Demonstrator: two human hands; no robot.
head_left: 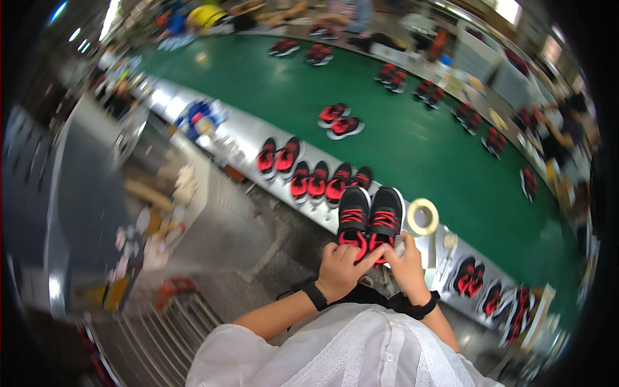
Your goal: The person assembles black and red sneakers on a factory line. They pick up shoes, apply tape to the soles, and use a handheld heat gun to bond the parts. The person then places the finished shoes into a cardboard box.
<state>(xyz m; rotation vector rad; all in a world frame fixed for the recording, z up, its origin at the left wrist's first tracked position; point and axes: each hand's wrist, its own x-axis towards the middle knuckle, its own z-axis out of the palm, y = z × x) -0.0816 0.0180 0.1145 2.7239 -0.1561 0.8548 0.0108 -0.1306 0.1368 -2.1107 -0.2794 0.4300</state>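
A pair of black sneakers with red laces and red linings is held side by side in front of me, toes pointing away. My left hand [340, 271] grips the left sneaker [353, 208] at its heel end. At the heel of the right sneaker [386, 206], my right hand [407, 263] has its fingers closed around the collar. The thumbs and fingertips meet near the shoe openings, and some fingers are hidden. Just beyond the shoes, a roll of cream tape [423, 217] lies by the metal ledge.
A green conveyor belt [271, 84] carries several pairs of similar sneakers [340, 120]. More shoes stand on the metal ledge [248, 132] left and right of me. A grey machine [213, 219] is at left. Across the belt, other people work, blurred.
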